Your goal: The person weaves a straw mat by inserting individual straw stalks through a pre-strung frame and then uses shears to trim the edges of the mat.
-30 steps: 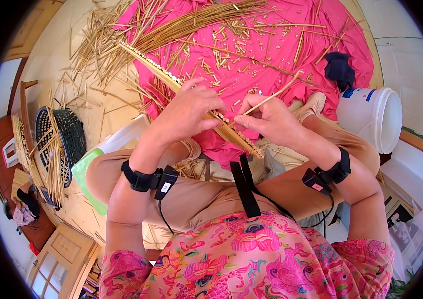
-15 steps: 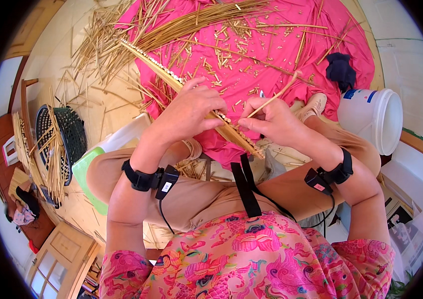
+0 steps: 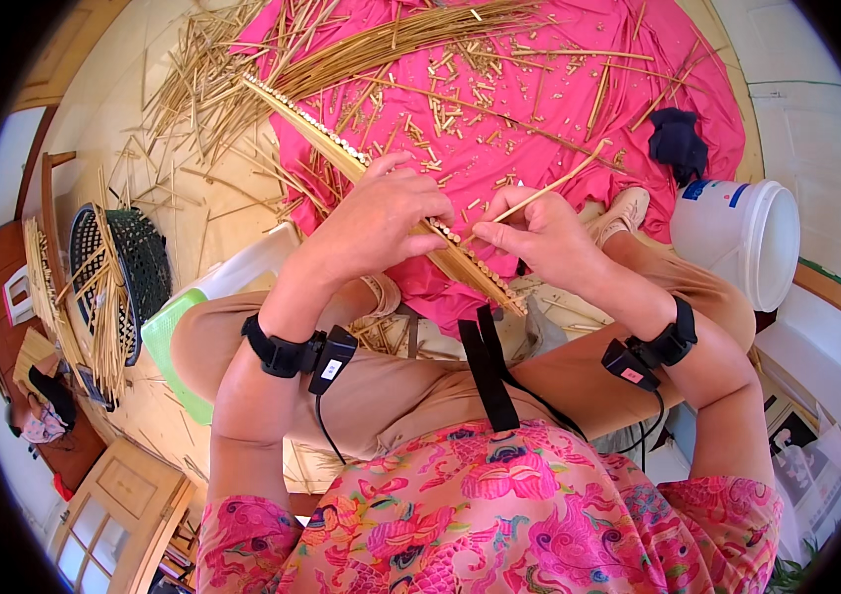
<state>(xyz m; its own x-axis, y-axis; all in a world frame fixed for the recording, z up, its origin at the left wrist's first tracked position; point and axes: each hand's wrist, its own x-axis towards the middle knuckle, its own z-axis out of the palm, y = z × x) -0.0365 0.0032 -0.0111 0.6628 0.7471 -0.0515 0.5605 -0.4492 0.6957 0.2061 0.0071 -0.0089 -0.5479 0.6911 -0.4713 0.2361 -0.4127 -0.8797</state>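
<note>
While my left hand (image 3: pixel 373 220) clamps the long straw-coloured strip (image 3: pixel 460 267) slanting in front of me, my right hand (image 3: pixel 537 236) pinches a thin stalk (image 3: pixel 577 168) beside its edge; a loose pinch could let the stalk slip, and hard pressing might snap it.

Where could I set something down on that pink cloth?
Bare pink cloth shows right of the dark bundled cloth, and a small patch between the shoe and the white bucket. It's crowded with cut pieces in the middle and long stalks toward the top left.
</note>
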